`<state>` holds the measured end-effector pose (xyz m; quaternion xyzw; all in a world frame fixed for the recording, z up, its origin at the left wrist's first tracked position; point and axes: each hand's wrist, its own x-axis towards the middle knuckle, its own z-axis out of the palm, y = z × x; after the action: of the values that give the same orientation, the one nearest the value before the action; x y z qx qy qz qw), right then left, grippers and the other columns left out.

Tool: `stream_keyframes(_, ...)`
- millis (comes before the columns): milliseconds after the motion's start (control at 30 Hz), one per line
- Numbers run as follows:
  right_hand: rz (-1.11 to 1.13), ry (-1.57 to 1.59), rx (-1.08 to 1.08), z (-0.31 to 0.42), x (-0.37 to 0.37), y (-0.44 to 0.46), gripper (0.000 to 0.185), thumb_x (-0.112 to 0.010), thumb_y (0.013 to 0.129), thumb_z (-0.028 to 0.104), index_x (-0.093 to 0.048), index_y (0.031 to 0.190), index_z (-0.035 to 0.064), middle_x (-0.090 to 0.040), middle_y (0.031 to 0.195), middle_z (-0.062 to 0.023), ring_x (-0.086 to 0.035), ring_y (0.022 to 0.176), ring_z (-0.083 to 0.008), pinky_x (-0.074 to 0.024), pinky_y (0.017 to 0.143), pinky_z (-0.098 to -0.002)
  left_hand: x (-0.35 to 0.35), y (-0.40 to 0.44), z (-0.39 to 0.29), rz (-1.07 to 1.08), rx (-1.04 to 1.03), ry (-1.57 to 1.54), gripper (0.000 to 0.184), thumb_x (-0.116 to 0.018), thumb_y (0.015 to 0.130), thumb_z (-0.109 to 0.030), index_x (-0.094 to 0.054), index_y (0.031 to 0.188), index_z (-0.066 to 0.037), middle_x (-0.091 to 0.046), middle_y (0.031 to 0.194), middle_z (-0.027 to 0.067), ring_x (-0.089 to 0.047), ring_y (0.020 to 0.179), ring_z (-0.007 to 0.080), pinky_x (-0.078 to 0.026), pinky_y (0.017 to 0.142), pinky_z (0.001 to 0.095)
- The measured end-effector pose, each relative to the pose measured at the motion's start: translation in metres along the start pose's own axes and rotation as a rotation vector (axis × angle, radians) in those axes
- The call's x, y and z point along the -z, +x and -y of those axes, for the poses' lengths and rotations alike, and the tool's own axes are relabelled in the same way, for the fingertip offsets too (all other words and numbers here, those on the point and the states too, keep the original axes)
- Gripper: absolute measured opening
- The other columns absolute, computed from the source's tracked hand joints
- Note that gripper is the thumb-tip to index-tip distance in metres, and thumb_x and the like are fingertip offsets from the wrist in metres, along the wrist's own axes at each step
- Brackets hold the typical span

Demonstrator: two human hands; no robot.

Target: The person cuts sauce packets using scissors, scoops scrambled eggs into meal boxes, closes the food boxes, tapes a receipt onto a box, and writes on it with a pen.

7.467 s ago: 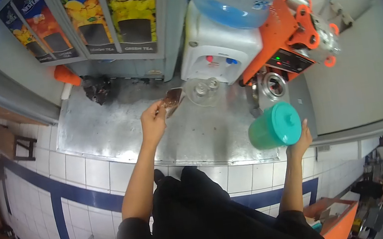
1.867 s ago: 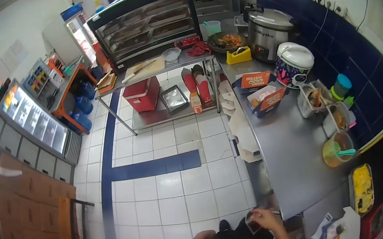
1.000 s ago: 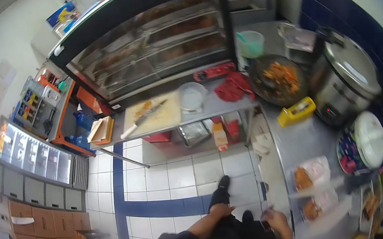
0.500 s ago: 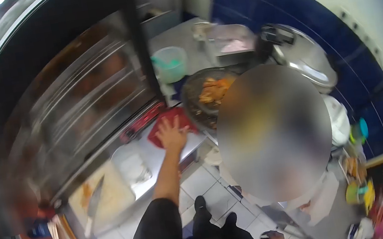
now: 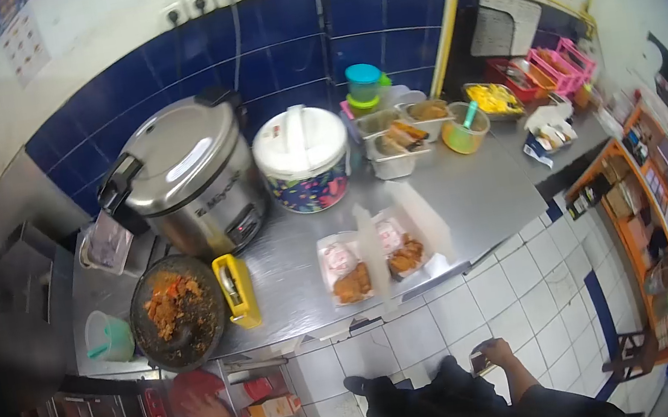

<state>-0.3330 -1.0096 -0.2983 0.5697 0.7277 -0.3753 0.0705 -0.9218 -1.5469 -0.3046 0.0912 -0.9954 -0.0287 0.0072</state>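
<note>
My left hand (image 5: 207, 415) lies with spread fingers on a flat red item (image 5: 192, 385) at the lower left; whether that is a cloth or a lid I cannot tell. Above it sits a wide stone mortar (image 5: 207, 331) with red-orange chopped food (image 5: 171, 302) in it. Low in the view, over the floor, my right hand (image 5: 498, 353) is closed around what looks like a phone (image 5: 481, 359). Two open paper boxes hold fried chicken (image 5: 352, 285) and white wrapped portions (image 5: 339, 256). They stand at the front of the steel counter (image 5: 479, 195).
A large rice cooker (image 5: 191, 178) and a floral-patterned white-lidded container (image 5: 305, 161) stand along the wall. Near the mortar are a yellow dispenser (image 5: 237, 290) and a tub with a green handle (image 5: 109, 339). Steel food pans (image 5: 393, 167) sit further right. An orange shelf (image 5: 659, 246) stands by the floor.
My view has swung to the right, bringing the counter and chicken boxes into sight. The left hand stays on the red item, and the right hand shows more fully with the phone.
</note>
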Motion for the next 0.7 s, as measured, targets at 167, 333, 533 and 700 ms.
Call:
stream_keyframes(167, -0.096, -0.002, -0.159, -0.169, -0.031, -0.002, 0.031, -0.059, 0.085, 0.031, -0.078, 0.098, 0.0109, -0.075, 0.101, -0.0130, -0.072, 0.094, -0.0330, -0.0575, 0.084, -0.0418, 0.060, -0.014, -0.050, 0.268, 0.269, 0.010, 0.067, -0.043, 0.098, -0.057, -0.032, 0.158, -0.028, -0.016, 0.168, 0.0177, -0.025, 0.143, 0.0586, -0.027, 0.106, 0.0764)
stream_keyframes(333, -0.004, -0.084, -0.365, -0.291, -0.048, -0.043, 0.035, -0.061, 0.085, 0.041, -0.078, 0.098, 0.0130, -0.075, 0.105, -0.0117, -0.070, 0.102, -0.0330, -0.0568, 0.089, -0.0421, -0.017, -0.163, -0.147, -0.257, 0.097, 0.019, 0.053, -0.046, 0.097, -0.048, -0.060, 0.136, -0.014, -0.045, 0.149, 0.0228, -0.046, 0.129, 0.0525, -0.036, 0.104, 0.0666)
stream_keyframes(533, 0.094, -0.066, -0.414, -0.425, -0.118, -0.065, 0.035, -0.067, 0.085, 0.042, -0.079, 0.098, 0.0118, -0.075, 0.105, -0.0121, -0.071, 0.101, -0.0312, -0.0568, 0.089, -0.0405, -0.151, -0.388, -0.321, 0.718, -1.034, 0.484, 0.039, -0.047, 0.100, -0.033, -0.066, 0.124, -0.008, -0.062, 0.129, 0.0213, -0.060, 0.119, 0.0394, -0.047, 0.102, 0.0501)
stream_keyframes(700, -0.201, 0.455, -0.719, -0.410, -0.058, -0.087, 0.030, -0.068, 0.077, 0.038, -0.081, 0.091, 0.0153, -0.077, 0.091, -0.0107, -0.074, 0.091, -0.0301, -0.0583, 0.082, -0.0391, -0.143, -0.675, -0.488, 1.073, -1.818, -0.271, 0.042, -0.055, 0.099, -0.041, -0.066, 0.122, -0.008, -0.068, 0.122, 0.0168, -0.063, 0.115, 0.0393, -0.050, 0.097, 0.0470)
